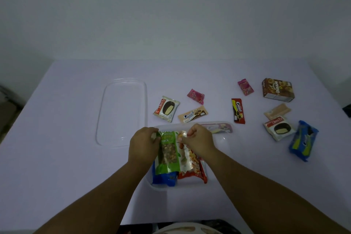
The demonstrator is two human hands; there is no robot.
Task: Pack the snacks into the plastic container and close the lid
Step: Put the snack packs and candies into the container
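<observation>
A clear plastic container sits in front of me on the white table. My left hand grips the top edge of a green nut snack bag standing in its left part. My right hand pinches the top of a white snack packet beside it. Under them lie a blue packet and a red packet. Another wrapper rests at the container's far end. The clear lid lies flat to the left.
Loose snacks lie to the right: two Choco Pie packs, a Cream-O bar, a dark red bar, two pink candies, a brown box, a beige wafer, a blue cookie pack.
</observation>
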